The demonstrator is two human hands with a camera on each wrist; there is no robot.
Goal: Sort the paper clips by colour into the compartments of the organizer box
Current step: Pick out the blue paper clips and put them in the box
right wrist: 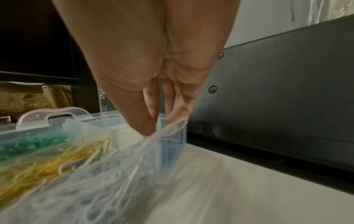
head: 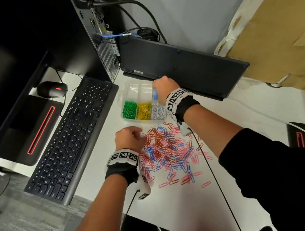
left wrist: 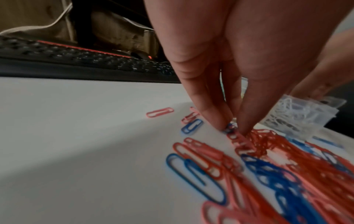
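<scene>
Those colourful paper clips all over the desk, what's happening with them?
A person is sorting them by colour into a clear organizer box. Green clips, yellow clips and white clips already fill three compartments. The right hand reaches into a far compartment where blue shows; whether it holds a clip is hidden. The left hand pinches clips at the edge of the mixed pile of red, pink and blue ones lying on the white desk.
</scene>
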